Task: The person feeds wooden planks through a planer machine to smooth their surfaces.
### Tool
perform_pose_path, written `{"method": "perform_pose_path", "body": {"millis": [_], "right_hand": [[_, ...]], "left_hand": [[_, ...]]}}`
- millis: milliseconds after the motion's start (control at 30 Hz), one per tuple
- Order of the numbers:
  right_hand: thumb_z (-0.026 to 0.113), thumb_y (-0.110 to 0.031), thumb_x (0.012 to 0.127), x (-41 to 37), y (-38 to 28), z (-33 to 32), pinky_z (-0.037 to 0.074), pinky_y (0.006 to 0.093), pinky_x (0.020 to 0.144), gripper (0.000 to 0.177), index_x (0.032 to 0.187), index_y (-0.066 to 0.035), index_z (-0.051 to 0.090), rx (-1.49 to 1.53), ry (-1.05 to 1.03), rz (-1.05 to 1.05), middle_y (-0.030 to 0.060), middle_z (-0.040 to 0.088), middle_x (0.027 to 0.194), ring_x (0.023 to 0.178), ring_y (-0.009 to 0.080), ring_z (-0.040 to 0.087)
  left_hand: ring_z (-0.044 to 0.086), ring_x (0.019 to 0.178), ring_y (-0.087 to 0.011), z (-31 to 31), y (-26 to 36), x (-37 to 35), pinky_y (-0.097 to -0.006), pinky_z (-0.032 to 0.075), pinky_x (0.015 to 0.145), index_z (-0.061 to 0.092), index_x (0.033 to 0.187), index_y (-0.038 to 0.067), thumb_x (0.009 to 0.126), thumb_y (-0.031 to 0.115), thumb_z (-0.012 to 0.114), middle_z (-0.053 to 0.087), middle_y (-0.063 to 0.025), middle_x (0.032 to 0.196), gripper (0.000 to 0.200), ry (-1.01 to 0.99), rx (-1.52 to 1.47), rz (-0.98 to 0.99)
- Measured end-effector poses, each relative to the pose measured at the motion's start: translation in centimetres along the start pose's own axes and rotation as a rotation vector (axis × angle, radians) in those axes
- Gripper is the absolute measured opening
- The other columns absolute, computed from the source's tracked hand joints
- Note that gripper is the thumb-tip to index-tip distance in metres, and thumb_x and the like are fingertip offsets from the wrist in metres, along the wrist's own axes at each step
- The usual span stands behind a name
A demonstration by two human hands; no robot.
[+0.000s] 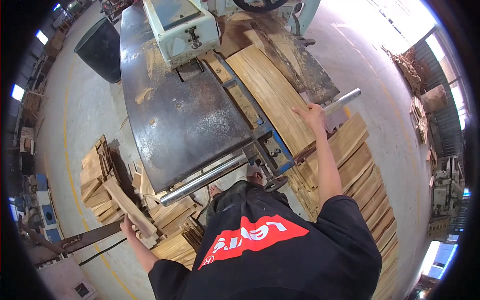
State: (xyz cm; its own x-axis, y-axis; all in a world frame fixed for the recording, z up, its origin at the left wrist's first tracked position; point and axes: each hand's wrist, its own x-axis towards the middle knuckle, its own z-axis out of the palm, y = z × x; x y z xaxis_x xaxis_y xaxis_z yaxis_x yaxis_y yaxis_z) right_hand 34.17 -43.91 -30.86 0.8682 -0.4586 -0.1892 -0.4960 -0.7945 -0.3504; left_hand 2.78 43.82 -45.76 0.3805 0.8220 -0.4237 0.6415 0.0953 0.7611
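Note:
My left hand [128, 226], low on the left, is closed on the lower part of a narrow wooden strip [127, 202], tilted over the scrap pile. On the right, my right hand [315, 119] grips the right edge of a wide wooden board [272, 95], with a finger stretched over its top face. The board lies lengthwise on the machine table, beside the blue-edged fence [250, 107]. Its far end reaches close to the pale green machine head [182, 32].
The dark metal table [185, 115] has a shiny round rail [205, 179] along its front. Stacked boards [367, 185] stand at my right, offcuts [100, 175] at the left. A black bin [101, 52] is at far left. Yellow lines [66, 130] mark the floor.

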Motion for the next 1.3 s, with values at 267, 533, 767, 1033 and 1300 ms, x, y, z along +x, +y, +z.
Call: {"method": "perform_pose_path", "body": {"millis": [267,533,767,1033,1300], "right_hand": [[0.089,-0.042,0.084,-7.0,-3.9,-1.7,0.054,0.0496,0.075,0.038,0.091,-0.008,0.074,0.251,0.535,-0.202,0.011,0.071,0.102,0.087,0.0364,0.071],[0.088,-0.024,0.087,-15.8,-10.9,-4.4,0.051,0.0408,0.066,0.021,0.091,-0.012,0.071,0.239,0.854,-0.545,0.0081,0.061,0.087,0.076,0.0308,0.065],[0.081,-0.017,0.098,-12.7,-13.0,4.0,0.048,0.0285,0.07,0.025,0.114,0.001,0.075,1.089,-0.212,-0.13,-0.0009,0.073,0.096,0.079,0.0072,0.06],[0.062,-0.002,0.107,-17.0,-13.3,14.7,0.056,0.0288,0.096,0.043,0.149,-0.002,0.063,1.243,-0.481,-0.055,0.0125,0.073,0.136,0.111,0.0132,0.071],[0.078,-0.023,0.093,-20.4,-14.1,12.9,0.044,0.0484,0.116,0.067,0.153,-0.002,0.056,0.262,0.14,-0.73,0.0287,0.049,0.151,0.137,0.0451,0.052]], "left_hand": [[0.066,0.123,-0.0379,10.6,5.5,-9.0,-0.0445,0.05,0.108,0.059,0.142,-0.011,0.103,0.038,0.074,0.067,-0.0268,0.137,0.064,0.528,0.18,0.719],[0.063,0.131,-0.0242,26.0,14.4,-31.7,-0.0375,0.053,0.105,0.057,0.15,0.005,0.098,0.01,0.077,0.063,-0.0135,0.147,0.056,-0.471,-0.341,0.731],[0.032,0.159,-0.0376,28.9,17.6,-41.4,-0.0512,0.033,0.127,-0.006,0.169,-0.002,0.056,0.039,0.107,0.012,-0.0237,0.177,0.165,-0.937,0.002,1.073],[0.011,0.164,-0.0497,26.8,11.7,-37.1,-0.0569,0.022,0.131,-0.001,0.169,-0.005,0.061,0.029,0.104,0.008,-0.0338,0.175,0.155,-0.745,0.165,1.079],[0.006,0.163,-0.0549,30.7,10.2,-34.9,-0.0644,0.014,0.13,0.02,0.168,-0.005,0.059,0.036,0.1,0.012,-0.0373,0.173,0.141,-0.57,0.361,1.29]]}}
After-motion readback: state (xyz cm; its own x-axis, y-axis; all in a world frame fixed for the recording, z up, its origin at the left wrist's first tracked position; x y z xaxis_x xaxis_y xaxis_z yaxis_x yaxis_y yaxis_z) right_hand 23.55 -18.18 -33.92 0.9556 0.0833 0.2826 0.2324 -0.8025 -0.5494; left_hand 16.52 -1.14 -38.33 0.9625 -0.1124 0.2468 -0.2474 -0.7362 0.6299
